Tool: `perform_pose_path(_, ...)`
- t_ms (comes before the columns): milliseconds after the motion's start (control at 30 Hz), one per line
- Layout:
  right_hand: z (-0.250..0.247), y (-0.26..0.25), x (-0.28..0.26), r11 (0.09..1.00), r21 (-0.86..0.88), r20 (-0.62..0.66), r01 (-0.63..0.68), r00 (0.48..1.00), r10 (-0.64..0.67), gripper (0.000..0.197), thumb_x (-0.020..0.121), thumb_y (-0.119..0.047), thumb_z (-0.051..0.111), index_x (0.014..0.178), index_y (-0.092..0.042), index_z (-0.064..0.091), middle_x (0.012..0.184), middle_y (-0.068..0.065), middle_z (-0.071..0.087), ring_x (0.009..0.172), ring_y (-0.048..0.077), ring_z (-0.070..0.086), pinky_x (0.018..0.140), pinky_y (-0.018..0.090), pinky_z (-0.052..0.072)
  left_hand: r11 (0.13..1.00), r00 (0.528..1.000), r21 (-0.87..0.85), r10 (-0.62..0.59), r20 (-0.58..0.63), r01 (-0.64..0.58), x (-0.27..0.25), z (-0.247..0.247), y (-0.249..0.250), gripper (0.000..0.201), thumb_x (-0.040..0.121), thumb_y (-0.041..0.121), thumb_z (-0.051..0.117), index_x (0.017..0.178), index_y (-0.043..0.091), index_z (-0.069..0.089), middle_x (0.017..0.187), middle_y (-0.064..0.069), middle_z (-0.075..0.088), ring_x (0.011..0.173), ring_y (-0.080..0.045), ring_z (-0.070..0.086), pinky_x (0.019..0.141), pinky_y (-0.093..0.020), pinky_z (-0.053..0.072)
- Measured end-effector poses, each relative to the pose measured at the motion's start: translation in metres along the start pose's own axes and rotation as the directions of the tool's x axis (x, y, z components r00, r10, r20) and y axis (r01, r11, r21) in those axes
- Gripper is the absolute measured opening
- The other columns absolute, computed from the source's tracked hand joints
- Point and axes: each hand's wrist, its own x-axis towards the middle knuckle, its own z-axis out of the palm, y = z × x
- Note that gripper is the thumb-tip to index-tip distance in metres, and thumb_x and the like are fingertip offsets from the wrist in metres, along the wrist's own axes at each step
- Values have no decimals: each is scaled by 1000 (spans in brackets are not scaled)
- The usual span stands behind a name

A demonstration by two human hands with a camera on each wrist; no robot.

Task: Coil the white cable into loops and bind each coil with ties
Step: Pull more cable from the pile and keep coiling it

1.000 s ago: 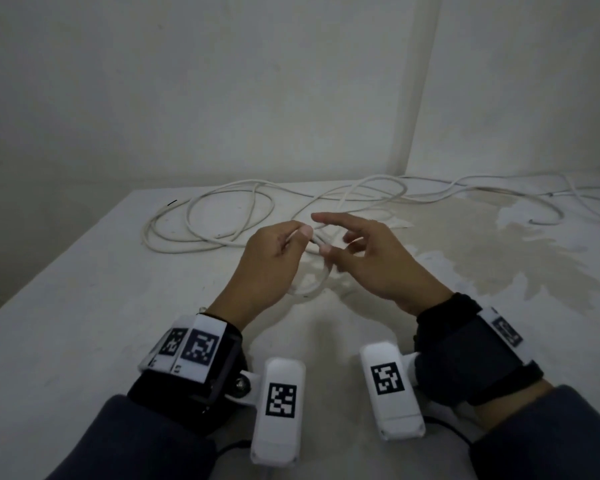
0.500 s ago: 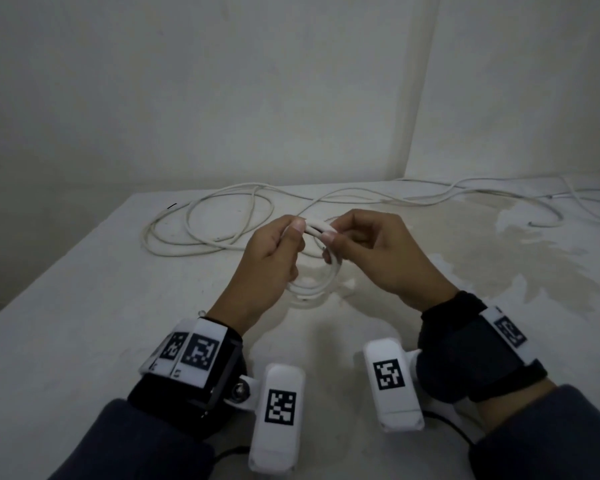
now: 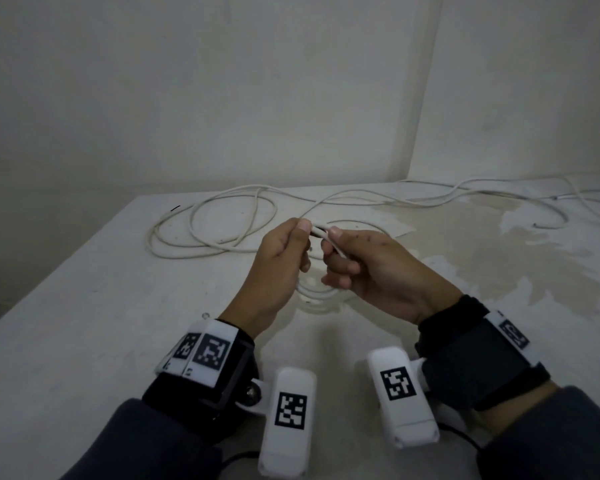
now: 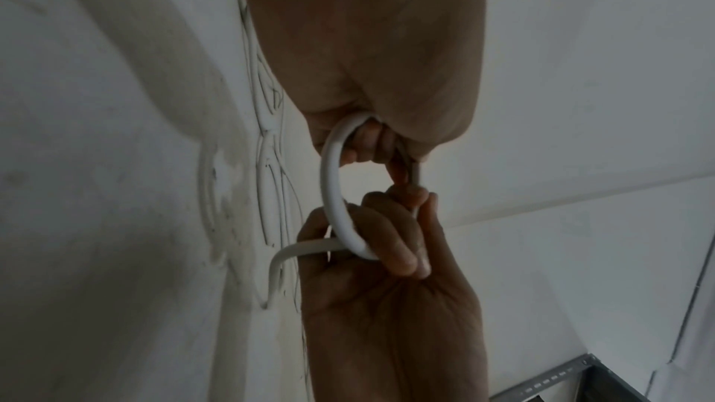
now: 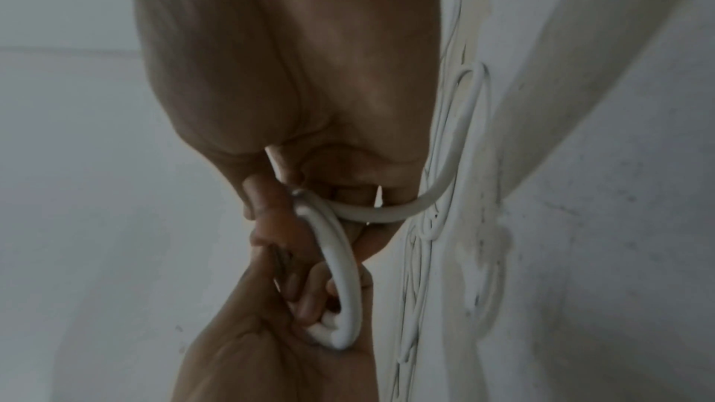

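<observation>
The white cable point(image 3: 321, 233) is in our two hands, held up above the table point(image 3: 84, 323). Nearest to us are two white camera boxes, one point(image 3: 288, 420) by our left wrist and one point(image 3: 400, 400) by our right wrist, each with a black square mark.

Our left hand point(image 3: 278, 268) has its fingers curled, and its thumb and first finger pinch the top of a small loop of cable. From the left wrist view the loop point(image 4: 336, 188) bends round from this hand to the other one. Our right hand point(image 3: 371, 271) has its fingers curled round the cable too, pinching it right beside the left thumb. The two hands almost touch.

Under our hands a few small rings of cable point(image 3: 317, 296) lie flat on the table. We cannot count them well.

Farther away, more cable lies in big loose loops point(image 3: 215, 230) on the left, and long lines of it point(image 3: 465, 195) run off to the right, along the wall point(image 3: 222, 98).
</observation>
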Motion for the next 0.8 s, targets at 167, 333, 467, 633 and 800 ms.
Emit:
perform_pose_path(167, -1, -7, 2, 966, 221, -139, 138, 984, -109, 25, 93, -26, 46, 74, -10, 52, 47, -5, 33, 45, 10, 37, 66, 24, 41, 942, 961, -221, -271, -48, 254, 5, 9, 2, 37, 101, 43, 35, 95, 15, 58, 75, -1, 50, 67, -11, 49, 63, -25, 43)
perform_pose_path(333, -5, -15, 0, 837, 492, -131, 242, 970, -204, 23, 89, -30, 47, 80, -11, 57, 52, -4, 46, 53, 10, 52, 72, 21, 49, 664, 660, -125, -668, 345, 737, -2, 12, 4, 66, 95, 59, 35, 90, 1, 66, 74, -12, 69, 55, -16, 61, 55, -26, 52)
perform_pose_path(467, -1, -18, -4, 811, 522, -79, 263, 962, -262, 30, 87, -30, 47, 72, -15, 68, 55, -3, 53, 59, 10, 58, 73, 22, 53, 578, 686, -375, -550, 476, 724, -3, 23, 9, 41, 95, 37, 49, 110, 1, 62, 97, -16, 69, 76, -19, 69, 72, -30, 57)
perform_pose_path(633, -7, -21, -6, 809, 508, -69, 295, 950, -303, 32, 87, -30, 46, 72, -16, 71, 58, -4, 58, 62, 11, 63, 70, 27, 53, 612, 870, -627, -419, 260, 482, 3, 29, 8, 19, 88, 7, 55, 101, 3, 68, 99, -9, 72, 84, -14, 69, 72, -23, 57)
perform_pose_path(800, -9, -19, -3, 773, 536, -142, 338, 939, -312, 31, 90, -28, 47, 76, -13, 69, 58, -1, 58, 59, 12, 62, 71, 29, 56, 748, 957, -609, -284, 66, 264, 7, 22, 14, 20, 87, 0, 59, 106, 3, 60, 96, -11, 72, 84, -18, 70, 76, -27, 57)
